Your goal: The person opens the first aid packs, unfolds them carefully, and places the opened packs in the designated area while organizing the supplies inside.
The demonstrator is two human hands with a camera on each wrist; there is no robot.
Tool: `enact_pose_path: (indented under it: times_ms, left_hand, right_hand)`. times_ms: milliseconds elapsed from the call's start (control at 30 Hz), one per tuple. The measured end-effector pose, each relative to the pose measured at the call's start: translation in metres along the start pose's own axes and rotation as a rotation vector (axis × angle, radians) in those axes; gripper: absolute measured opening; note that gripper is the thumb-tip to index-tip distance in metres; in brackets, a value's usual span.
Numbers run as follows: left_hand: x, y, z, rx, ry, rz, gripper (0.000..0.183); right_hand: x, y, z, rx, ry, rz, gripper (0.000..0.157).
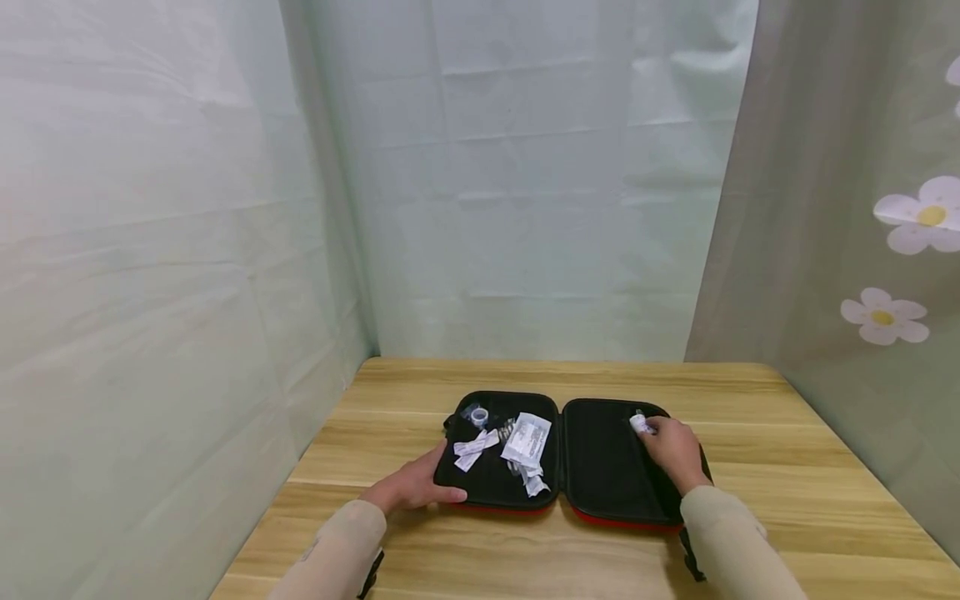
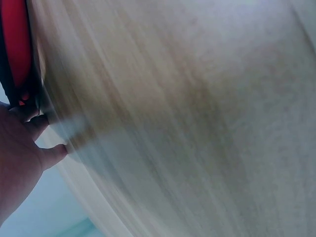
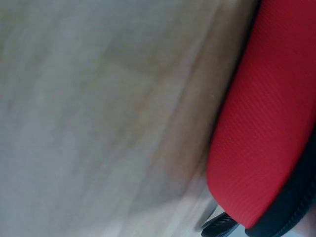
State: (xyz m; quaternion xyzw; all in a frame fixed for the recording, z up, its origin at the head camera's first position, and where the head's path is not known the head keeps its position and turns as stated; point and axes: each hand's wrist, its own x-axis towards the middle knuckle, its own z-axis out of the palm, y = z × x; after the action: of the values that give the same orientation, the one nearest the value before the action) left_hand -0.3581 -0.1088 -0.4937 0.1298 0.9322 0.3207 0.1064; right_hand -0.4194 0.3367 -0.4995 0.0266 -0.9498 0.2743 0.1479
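With our right hand [image 1: 673,450] we pinch a small white item [image 1: 639,423] at the far right part of the opened case [image 1: 600,467], which lies flat on the tabletop [image 1: 510,558]. Our left hand [image 1: 411,486] touches the case's left edge, thumb and fingers apart, beside the half where white packets [image 1: 528,440] and a ring-shaped roll [image 1: 479,422] lie

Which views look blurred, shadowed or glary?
Head: fairly evenly lit, but print on the large white packet is too small to read; left wrist: wooden tabletop blurred, pale glare along the top, darker shadow patches; right wrist: tabletop soft too, darker beside the red case, whose fabric weave shows more clearly.
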Motion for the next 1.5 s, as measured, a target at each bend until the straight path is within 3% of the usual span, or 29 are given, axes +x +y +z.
enact_pose_path:
  times_ms: [333,533,700,933,1100,1200,1333,1500]
  left_hand:
    - [0.002,-0.001,0.000,-0.007,0.003,0.017,0.113]
    - [0.004,-0.003,0.002,-0.020,0.001,0.007,0.113]
    - [0.004,-0.003,0.004,-0.025,-0.007,0.024,0.113]
    - [0.003,-0.003,0.004,-0.040,-0.005,0.016,0.113]
    - [0.003,-0.004,0.002,-0.018,0.004,0.040,0.112]
    - [0.002,-0.004,0.001,-0.014,0.003,0.043,0.112]
    - [0.001,-0.002,0.001,-0.014,0.006,0.036,0.111]
    - [0.000,-0.001,0.002,-0.011,0.014,0.002,0.112]
  right_hand:
    - [0.010,0.002,-0.005,0.067,-0.141,-0.070,0.029]
    - [0.014,0.004,-0.001,0.108,-0.165,-0.132,0.026]
    - [0.013,0.008,0.006,0.124,-0.165,-0.121,0.029]
    - [0.008,0.003,0.006,0.067,-0.084,-0.018,0.041]
    - [0.006,-0.002,0.002,0.071,-0.082,0.093,0.049]
    - [0.002,-0.005,0.000,0.087,-0.080,0.166,0.051]
    - [-0.002,-0.008,-0.003,0.112,-0.046,0.224,0.042]
    - [-0.007,-0.012,-0.008,0.165,-0.043,0.299,0.050]
